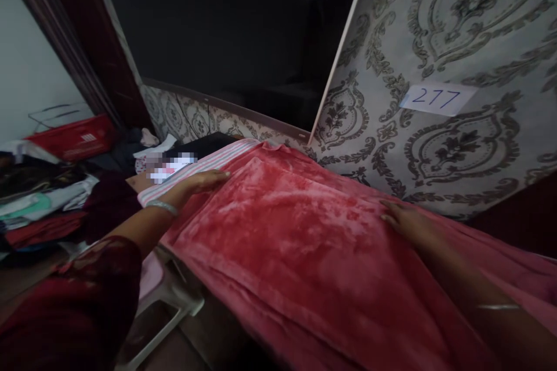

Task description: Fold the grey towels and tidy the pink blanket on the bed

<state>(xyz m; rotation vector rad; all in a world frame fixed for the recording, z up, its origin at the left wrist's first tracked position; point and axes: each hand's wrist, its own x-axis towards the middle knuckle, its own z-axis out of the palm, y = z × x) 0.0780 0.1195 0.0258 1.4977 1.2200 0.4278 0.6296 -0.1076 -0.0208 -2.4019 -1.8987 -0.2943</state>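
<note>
My left hand [198,184] lies flat, fingers together, on the red blanket [304,249] at its far-left edge. My right hand [402,221] lies flat near the blanket's right edge, fingers together. Red basket [73,138] far left, contents unclear.

Clearance: room is standing open above the red blanket [304,237].
Patterned wall [456,151] is closing off the right and far sides; clothes pile [43,200] and white chair [180,304] are crowding the left.

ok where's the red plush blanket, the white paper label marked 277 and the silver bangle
red plush blanket [296,237], head view, middle of its top
white paper label marked 277 [435,98], head view, on the digits
silver bangle [162,206], head view, middle of the band
</note>
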